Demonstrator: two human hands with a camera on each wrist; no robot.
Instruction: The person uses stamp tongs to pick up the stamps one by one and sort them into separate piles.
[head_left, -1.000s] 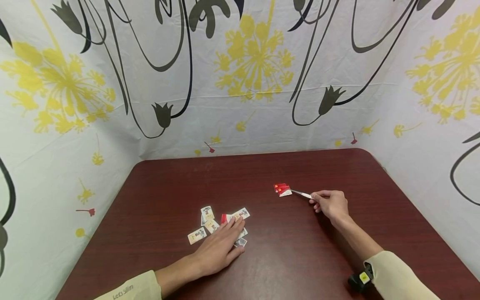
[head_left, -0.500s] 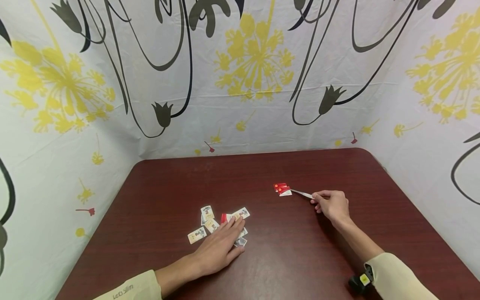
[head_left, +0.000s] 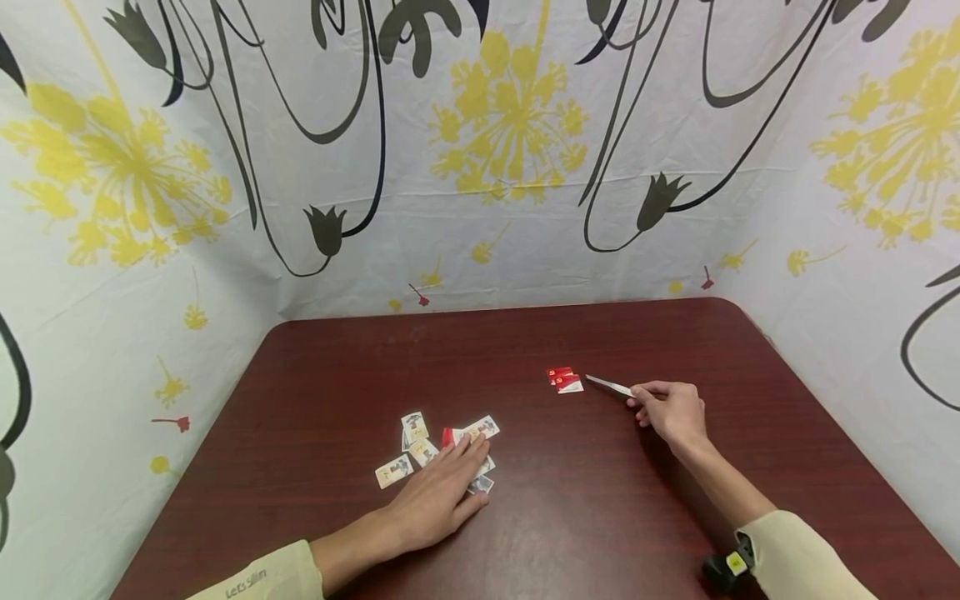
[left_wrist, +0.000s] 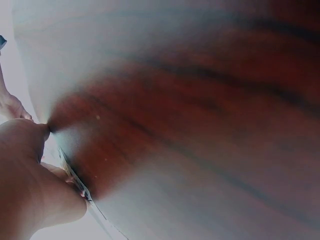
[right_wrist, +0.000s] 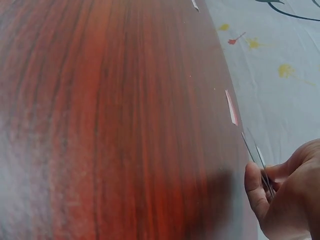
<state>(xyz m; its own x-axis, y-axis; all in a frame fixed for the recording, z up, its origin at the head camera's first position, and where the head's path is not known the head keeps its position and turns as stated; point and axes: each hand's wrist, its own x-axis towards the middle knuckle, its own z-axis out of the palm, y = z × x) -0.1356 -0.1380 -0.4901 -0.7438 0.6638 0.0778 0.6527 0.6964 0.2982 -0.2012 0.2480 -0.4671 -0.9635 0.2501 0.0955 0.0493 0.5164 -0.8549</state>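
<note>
My left hand [head_left: 441,493] lies flat with straight fingers on a loose group of pale stamps [head_left: 394,472]. It partly covers several of them, and a red-edged stamp [head_left: 447,437] shows beside its fingertips. My right hand [head_left: 675,414] pinches a pair of slim metal tweezers [head_left: 611,386] between thumb and fingers. Just left of the tweezer tips, a small overlapping group of red and white stamps [head_left: 567,381] lies on the table. In the right wrist view, the two tips of the tweezers [right_wrist: 256,154] stand apart with nothing seen between them.
The dark red wooden table [head_left: 337,358] has rounded far corners. A patterned white cloth [head_left: 510,242] hangs behind it and along both sides. A black device [head_left: 723,571] is strapped at my right wrist.
The tweezers have drawn back slightly to the right, off the red stamps, leaving a small gap. The red stamps and my left hand look unmoved.
</note>
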